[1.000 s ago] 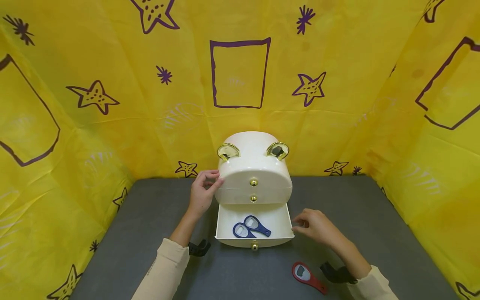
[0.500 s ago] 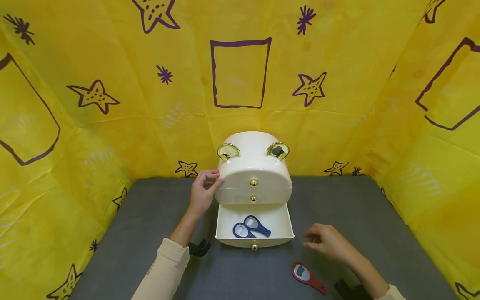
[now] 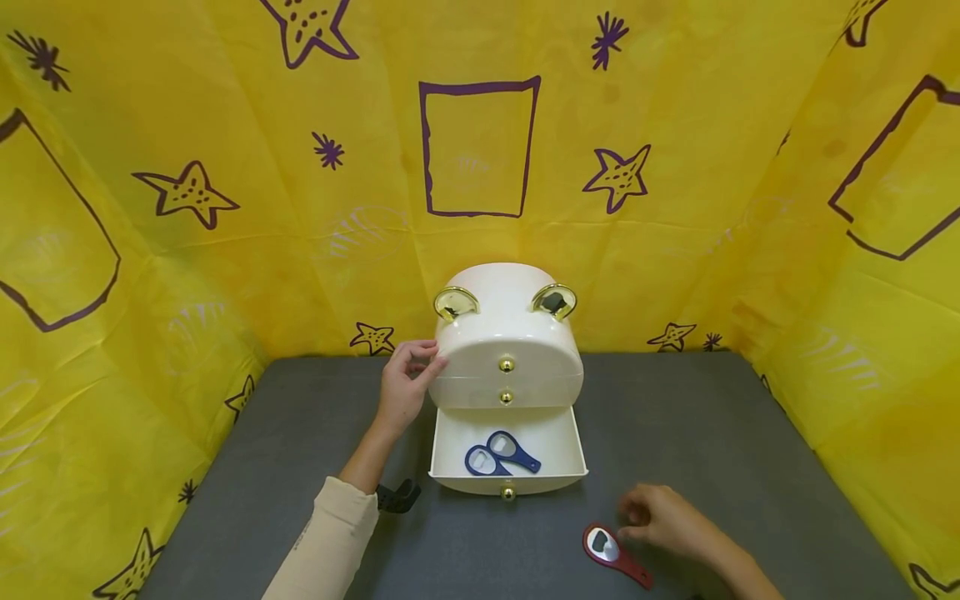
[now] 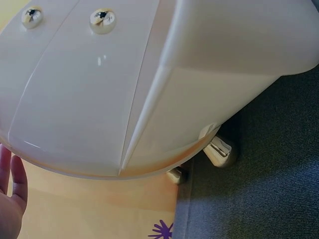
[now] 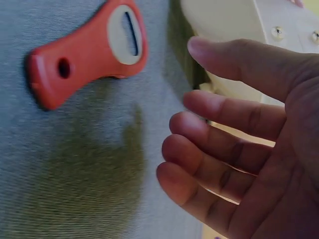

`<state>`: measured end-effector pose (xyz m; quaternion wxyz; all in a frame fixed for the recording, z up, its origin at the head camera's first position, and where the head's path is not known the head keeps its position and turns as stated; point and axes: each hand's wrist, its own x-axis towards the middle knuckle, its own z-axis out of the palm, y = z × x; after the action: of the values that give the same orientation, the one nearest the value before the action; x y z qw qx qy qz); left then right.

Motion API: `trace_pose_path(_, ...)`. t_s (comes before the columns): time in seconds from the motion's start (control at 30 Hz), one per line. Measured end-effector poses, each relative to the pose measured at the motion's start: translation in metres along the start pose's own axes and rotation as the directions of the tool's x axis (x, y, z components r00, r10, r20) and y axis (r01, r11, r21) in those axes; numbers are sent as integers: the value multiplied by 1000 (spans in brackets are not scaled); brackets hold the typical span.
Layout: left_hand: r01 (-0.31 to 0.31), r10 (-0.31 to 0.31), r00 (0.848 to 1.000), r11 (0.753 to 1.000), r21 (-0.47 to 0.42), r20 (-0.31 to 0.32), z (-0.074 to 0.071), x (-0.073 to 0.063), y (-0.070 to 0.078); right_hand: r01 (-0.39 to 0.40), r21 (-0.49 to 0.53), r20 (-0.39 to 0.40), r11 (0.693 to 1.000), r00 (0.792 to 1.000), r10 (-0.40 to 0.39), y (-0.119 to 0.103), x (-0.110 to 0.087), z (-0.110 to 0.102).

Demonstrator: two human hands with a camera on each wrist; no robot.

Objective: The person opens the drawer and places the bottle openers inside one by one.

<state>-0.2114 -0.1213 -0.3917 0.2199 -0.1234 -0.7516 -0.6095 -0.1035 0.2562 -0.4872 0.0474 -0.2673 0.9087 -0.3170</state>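
Observation:
A white storage box (image 3: pixel 506 304) with gold ear-shaped trims and gold knobs stands at the table's middle. Its bottom drawer (image 3: pixel 450 429) is pulled out, and two blue bottle openers (image 3: pixel 519 454) lie in it, one partly over the other. My left hand (image 3: pixel 401 387) rests its fingertips against the box's left side; in the left wrist view its fingers touch the curved edge. To the right of the drawer, my right hand (image 3: pixel 667 521) hovers with loosely bent fingers beside a red bottle opener (image 3: pixel 618 557). The right wrist view shows nothing between its fingers and thumb (image 5: pixel 239 64).
Dark grey cloth covers the table (image 3: pixel 315 458). Yellow patterned fabric (image 3: pixel 300 250) hangs around the back and both sides, close behind the box. In the left wrist view, gold feet (image 4: pixel 219 151) show under the box.
My right hand has moved away from the drawer's right edge, down and to the right, to beside the red bottle opener. The left hand and the box have kept still.

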Motion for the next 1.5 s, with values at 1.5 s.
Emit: trace_pose_path(1.5,24,-24,1000,1000,-9,-4,1,0,-1,47,-129,-187,991,980,-71,0,-31,47)
